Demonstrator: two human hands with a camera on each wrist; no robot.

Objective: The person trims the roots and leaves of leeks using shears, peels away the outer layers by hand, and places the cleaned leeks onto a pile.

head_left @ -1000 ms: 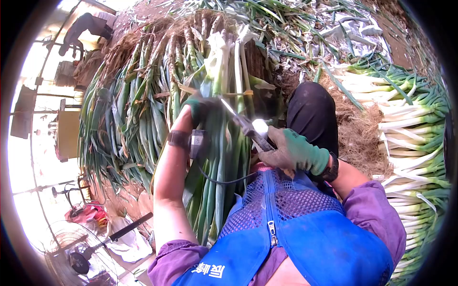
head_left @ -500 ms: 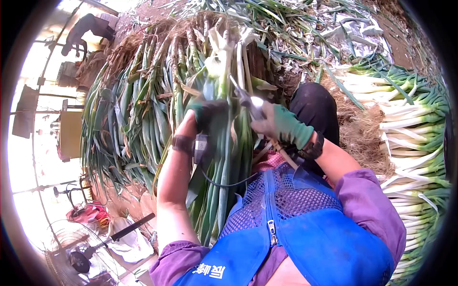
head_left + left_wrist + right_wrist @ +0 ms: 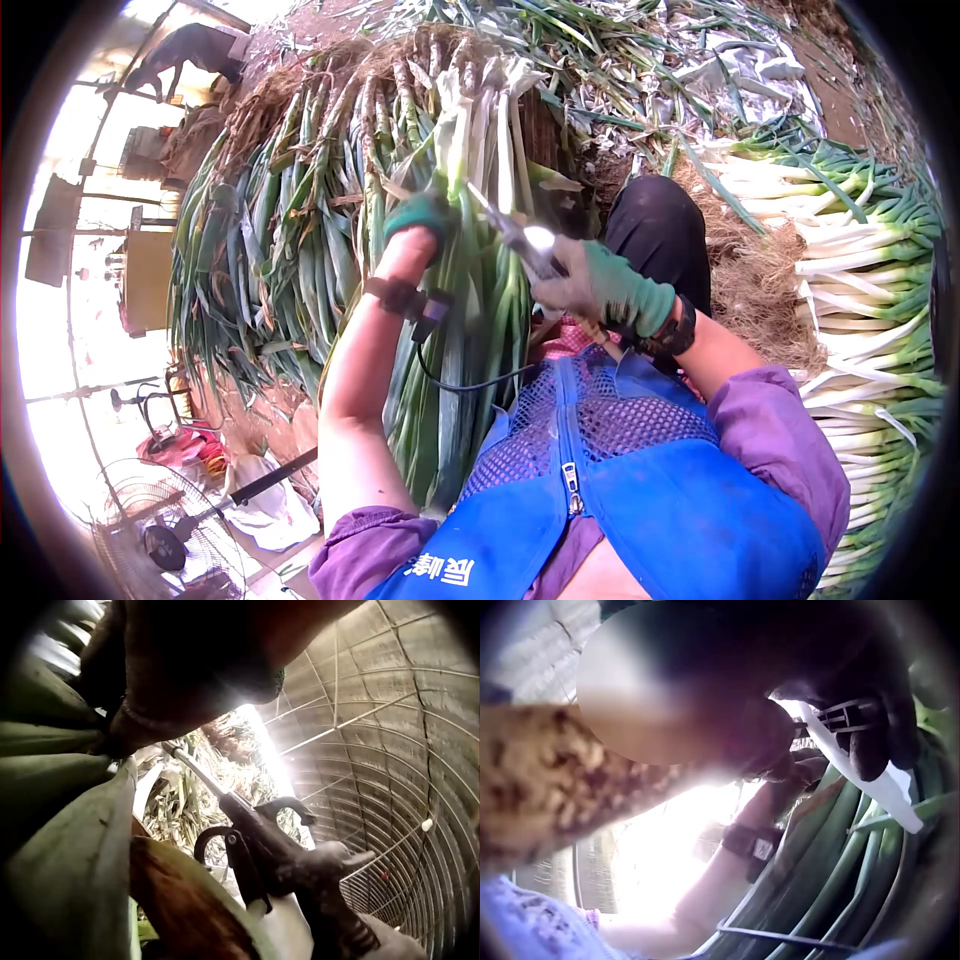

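Note:
My left hand (image 3: 418, 222), in a green glove, grips the green leaves of long green onions (image 3: 457, 150) whose pale stems point away from me. In the left wrist view, leaves (image 3: 56, 742) gather at the fingers. My right hand (image 3: 605, 285), gloved too, holds an air blow gun (image 3: 528, 248). Its thin metal nozzle points at the stems, close beside my left hand. The left wrist view shows the gun's dark body (image 3: 262, 844), trigger and hook. A white strip (image 3: 881, 795) of peel lies near the right fingers in the right wrist view.
Rooty, unpeeled onions (image 3: 290, 200) are heaped on the left. Peeled white-stemmed ones (image 3: 860, 270) lie in a row at right, with root trimmings (image 3: 765, 290) beside them. Leaf scraps (image 3: 620, 70) litter the far ground. A fan (image 3: 170, 545) stands lower left; my knee (image 3: 655, 230) is near.
My right hand and the blow gun have swung forward, then slightly back, ending farther forward than at first. My left hand has shifted a little among the leaves and its wrist has turned.

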